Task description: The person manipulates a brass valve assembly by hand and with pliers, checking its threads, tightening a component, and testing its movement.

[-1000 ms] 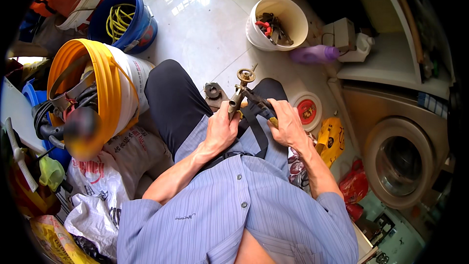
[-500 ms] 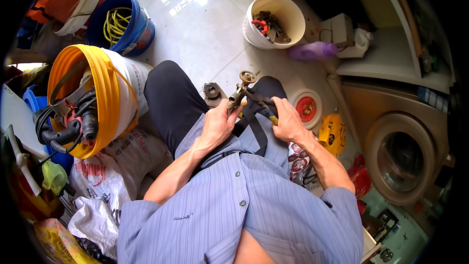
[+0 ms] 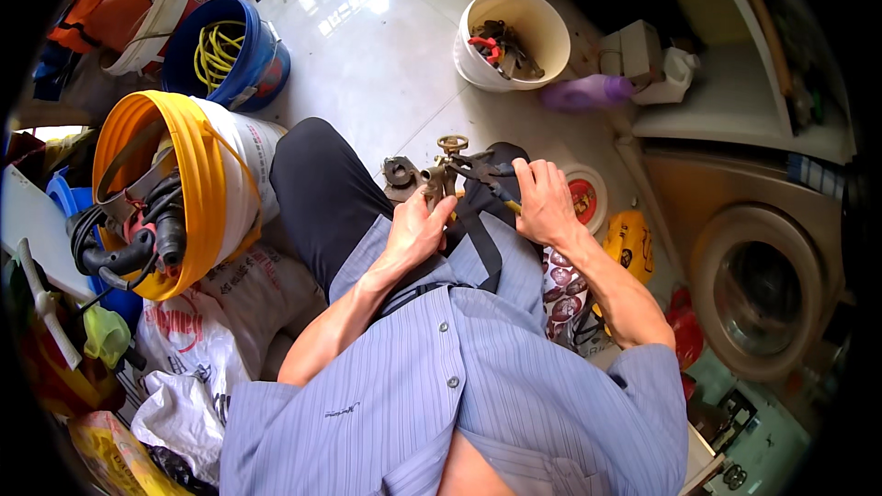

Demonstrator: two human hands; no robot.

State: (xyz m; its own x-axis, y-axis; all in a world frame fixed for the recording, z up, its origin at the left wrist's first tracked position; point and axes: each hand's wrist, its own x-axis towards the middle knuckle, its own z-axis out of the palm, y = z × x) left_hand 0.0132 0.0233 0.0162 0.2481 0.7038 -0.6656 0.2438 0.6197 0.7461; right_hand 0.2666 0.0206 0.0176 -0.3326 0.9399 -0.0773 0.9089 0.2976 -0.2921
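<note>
My left hand (image 3: pixel 418 234) is closed around the body of a worn brass valve (image 3: pixel 436 186), held above my lap. Its small round handwheel (image 3: pixel 452 142) points away from me. In my right hand (image 3: pixel 548 204) is a pair of pliers (image 3: pixel 480 171) with dark jaws. The plier handles are spread, and my right thumb and fingers rest around them. The jaws lie against the valve near the neck below the handwheel; whether they grip it, I cannot tell. Just left of the valve is a dark metal piece with a round opening (image 3: pixel 401 173), partly hidden by the valve.
On the left stand a yellow-rimmed bucket (image 3: pixel 197 211) with a corded power tool and a blue bucket (image 3: pixel 276 60) with yellow cable. A white bucket of tools (image 3: pixel 473 64) stands ahead, beside a purple bottle (image 3: pixel 588 93). At the right is a front-loading washing machine (image 3: pixel 675 186).
The plier handles have spread apart and my right hand has opened out and shifted slightly up and right. The valve has tilted and moved a little left in my left hand.
</note>
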